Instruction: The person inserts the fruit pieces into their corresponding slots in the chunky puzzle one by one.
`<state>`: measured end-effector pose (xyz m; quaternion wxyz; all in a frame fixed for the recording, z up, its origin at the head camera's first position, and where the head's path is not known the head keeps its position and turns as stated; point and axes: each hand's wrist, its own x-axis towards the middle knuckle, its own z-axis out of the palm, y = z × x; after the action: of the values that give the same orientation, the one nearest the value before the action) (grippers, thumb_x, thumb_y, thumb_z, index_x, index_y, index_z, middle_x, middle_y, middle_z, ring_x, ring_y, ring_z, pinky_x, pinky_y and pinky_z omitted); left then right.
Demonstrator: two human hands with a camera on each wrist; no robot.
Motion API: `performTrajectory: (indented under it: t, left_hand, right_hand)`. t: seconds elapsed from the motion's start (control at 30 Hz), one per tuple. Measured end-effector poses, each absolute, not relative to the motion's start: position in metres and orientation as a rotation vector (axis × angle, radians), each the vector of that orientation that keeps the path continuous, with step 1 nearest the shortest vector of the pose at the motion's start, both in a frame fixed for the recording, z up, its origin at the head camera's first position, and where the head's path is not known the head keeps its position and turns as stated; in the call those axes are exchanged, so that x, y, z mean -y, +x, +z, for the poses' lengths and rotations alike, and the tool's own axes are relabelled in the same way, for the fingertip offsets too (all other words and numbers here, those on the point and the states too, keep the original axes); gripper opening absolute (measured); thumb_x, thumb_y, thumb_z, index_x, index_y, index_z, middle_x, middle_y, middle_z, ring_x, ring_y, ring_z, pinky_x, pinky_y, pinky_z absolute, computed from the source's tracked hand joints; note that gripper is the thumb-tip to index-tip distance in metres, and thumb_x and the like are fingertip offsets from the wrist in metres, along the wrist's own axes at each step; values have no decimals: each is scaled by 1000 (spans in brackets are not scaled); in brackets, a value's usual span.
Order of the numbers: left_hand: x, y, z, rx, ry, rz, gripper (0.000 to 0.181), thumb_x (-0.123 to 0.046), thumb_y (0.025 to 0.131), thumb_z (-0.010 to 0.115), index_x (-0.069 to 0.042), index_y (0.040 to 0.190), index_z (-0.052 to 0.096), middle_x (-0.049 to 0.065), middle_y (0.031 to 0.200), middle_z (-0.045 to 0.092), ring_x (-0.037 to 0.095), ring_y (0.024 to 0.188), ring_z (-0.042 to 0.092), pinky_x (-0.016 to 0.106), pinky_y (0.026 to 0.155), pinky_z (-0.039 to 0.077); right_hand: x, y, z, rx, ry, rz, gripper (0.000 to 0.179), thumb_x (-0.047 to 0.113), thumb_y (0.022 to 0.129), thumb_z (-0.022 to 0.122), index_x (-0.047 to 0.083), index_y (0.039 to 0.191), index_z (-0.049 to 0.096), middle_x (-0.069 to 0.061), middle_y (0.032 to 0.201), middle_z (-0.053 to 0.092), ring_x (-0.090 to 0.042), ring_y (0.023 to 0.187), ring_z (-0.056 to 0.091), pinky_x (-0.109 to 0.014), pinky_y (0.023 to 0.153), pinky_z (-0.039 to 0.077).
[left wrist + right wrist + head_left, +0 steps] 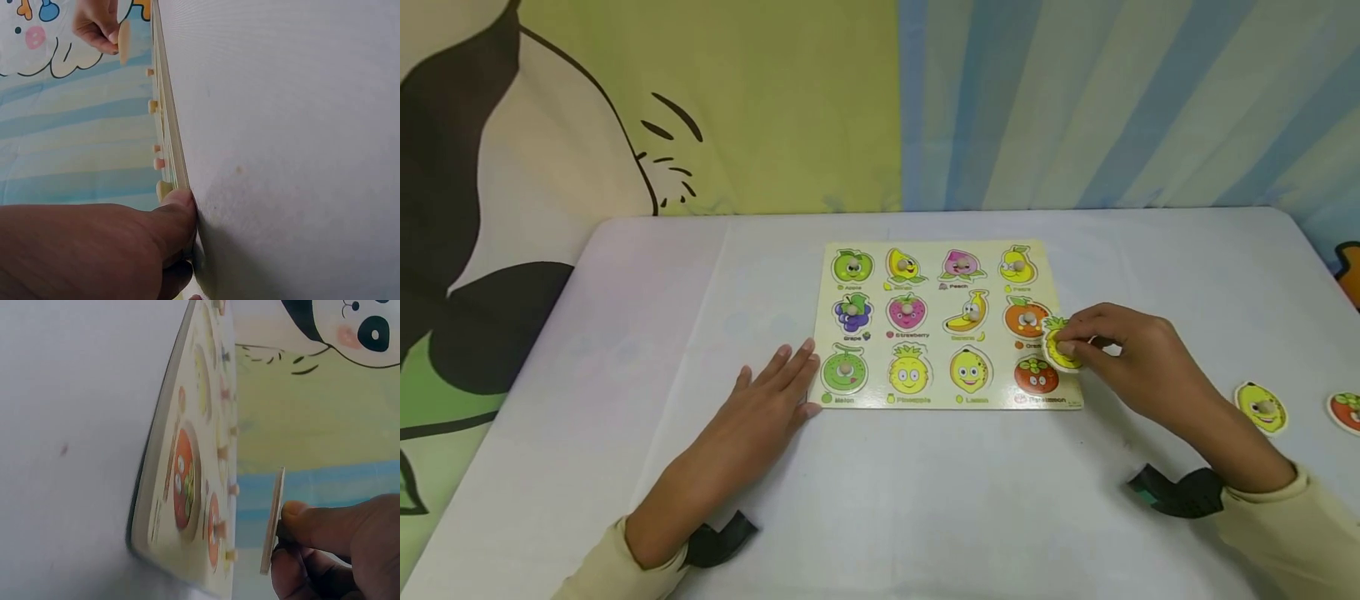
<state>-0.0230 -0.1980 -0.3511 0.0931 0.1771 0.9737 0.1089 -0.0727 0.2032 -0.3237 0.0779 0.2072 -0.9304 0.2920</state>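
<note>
A pale wooden fruit puzzle board [936, 400] lies on the white table, with knobbed pieces seated in most of its slots. My right hand [1131, 354] pinches the pineapple piece [1057, 346] over the board's right edge; in the right wrist view this piece [273, 522] is seen edge-on, above the board surface. At the board's lower left corner, my left hand [767, 404] rests with fingers extended along the edge, its thumb [178, 203] against the board's side. The printed pineapple [910, 371], lemon [970, 371] and persimmon [1036, 377] slots show no knobs.
To the right on the table lie a loose lemon piece [1262, 408], beside the right forearm, and a persimmon piece [1345, 412], cut off by the frame. Behind the table hangs a printed cloth [1045, 100]. Black wrist camera mounts [1180, 492] sit under both wrists.
</note>
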Motion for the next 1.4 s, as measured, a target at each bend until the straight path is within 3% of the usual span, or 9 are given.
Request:
performTrajectory:
  t: [0.17, 0.4, 0.63, 1.17, 1.4]
  left_hand:
    - [198, -23, -351, -2891, 528, 318, 61, -26, 98, 60, -1, 148, 37, 11, 158, 26, 34, 144, 19, 69, 104, 22]
    - [197, -24, -351, -2887, 524, 314, 61, -26, 98, 61, -1, 148, 37, 11, 158, 26, 34, 144, 19, 69, 104, 22]
    - [197, -26, -352, -2887, 523, 313, 61, -27, 98, 60, -1, 148, 37, 11, 158, 25, 34, 145, 19, 69, 104, 22]
    - [197, -26, -350, -2866, 503, 307, 62, -26, 98, 60, -1, 149, 36, 11, 158, 24, 35, 145, 18, 69, 105, 21]
    - [198, -26, -350, -2872, 519, 302, 62, -26, 98, 60, 0, 149, 36, 11, 158, 24, 35, 145, 18, 69, 105, 22]
  right_hand:
    - [-183, -77, -321, 2811, 626, 960, 18, -3, 78, 79, 7, 92, 76, -1, 96, 67, -15, 79, 60, -9, 67, 45]
    - [-149, -86, -323, 2789, 793, 1092, 19, -8, 78, 77, 9, 88, 75, 5, 88, 65, -8, 76, 59, -18, 67, 50]
    - [-119, -91, -324, 2834, 818, 1145, 14, -4, 82, 75, 8, 90, 76, 3, 87, 66, -10, 75, 55, -29, 67, 47]
    - [-69, -96, -334, 2839, 852, 1301, 10, -1, 85, 73, 7, 88, 77, 3, 88, 67, -12, 82, 60, -29, 72, 50]
    - [-61, -91, -343, 2910, 850, 1273, 7, 2, 85, 74, 9, 85, 76, 5, 83, 66, -9, 74, 57, -26, 65, 49]
